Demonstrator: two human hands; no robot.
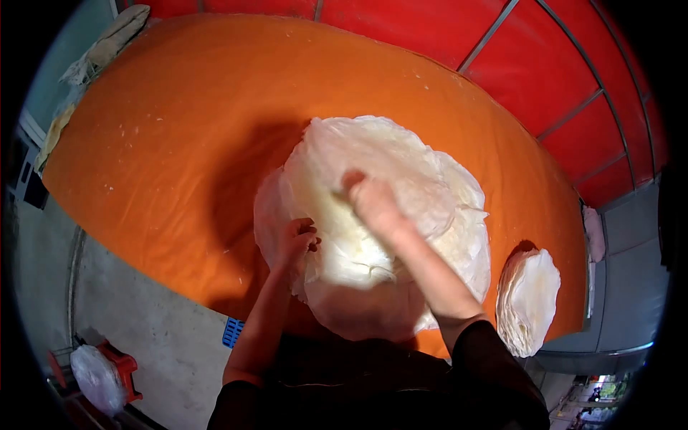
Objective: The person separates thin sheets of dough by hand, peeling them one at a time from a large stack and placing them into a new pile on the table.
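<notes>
A broad, uneven pile of thin, round, pale flatbread sheets (459,265) lies in front of me, their edges ragged and overlapping. Over the middle of the pile is my right hand (374,202), smeared by motion, with its fingers bunched toward the upper left. My left hand (298,241) is at the left side of the pile, fingers loosely curled with gaps between them and no sheet visible in them. Between the two hands the uppermost sheets show creases and a brightly lit patch.
Orange cloth (179,143) covers the large work surface. To the right stands a neater stack of round sheets (530,301). A red stool (122,365) with a plastic-wrapped bundle (97,378) is at lower left, near a blue crate (232,332). Red panels (401,29) rise behind.
</notes>
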